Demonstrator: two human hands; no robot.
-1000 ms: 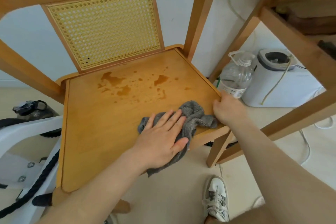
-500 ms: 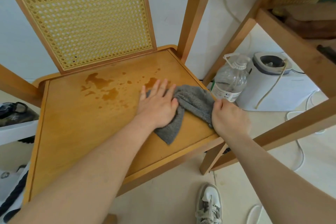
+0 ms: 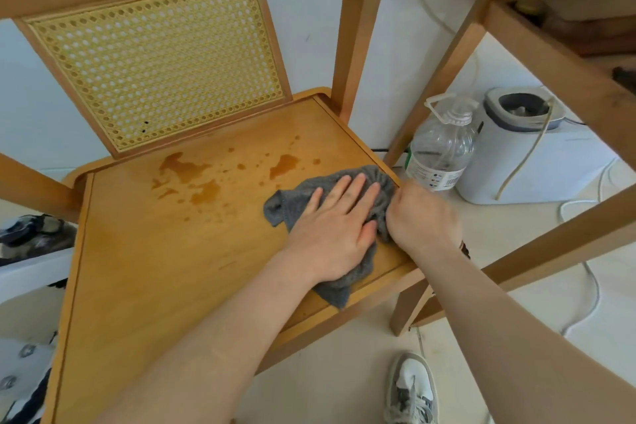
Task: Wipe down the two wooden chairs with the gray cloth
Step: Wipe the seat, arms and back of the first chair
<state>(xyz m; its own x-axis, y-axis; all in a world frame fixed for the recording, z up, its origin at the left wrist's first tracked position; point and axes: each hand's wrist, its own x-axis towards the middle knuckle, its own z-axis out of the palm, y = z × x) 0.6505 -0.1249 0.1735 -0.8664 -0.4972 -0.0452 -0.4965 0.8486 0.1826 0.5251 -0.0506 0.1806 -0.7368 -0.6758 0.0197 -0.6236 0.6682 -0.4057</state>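
Head view looks down on a wooden chair with a woven cane back panel and a flat seat that fills most of the frame. Off the chair's right side stands a second wooden frame, of which only slanted legs and rails show. Beyond the chair's right rear corner, on the pale floor under that frame, sits a white appliance with a grey top opening and a beige cord hanging over it. A clear plastic bottle stands upright between the chair and the appliance, just beside the seat's right edge. White cables trail over the floor further right of the chair.

On the right half of the seat, close to its right edge, lies the grey cloth, bunched and spread out, with one corner reaching towards the seat's front rim. The left hand lies flat on the cloth, fingers straight and pointing towards the chair's back, pressing it to the wood. The right hand is at the seat's right edge and touches the cloth's bunched end; its fingers curl under out of sight and it is blurred, so what it grips I cannot tell.

A white and grey shoe is on the floor in front of the chair's right front leg. Dark wet stains dot the rear part of the seat, left of the cloth and apart from it.
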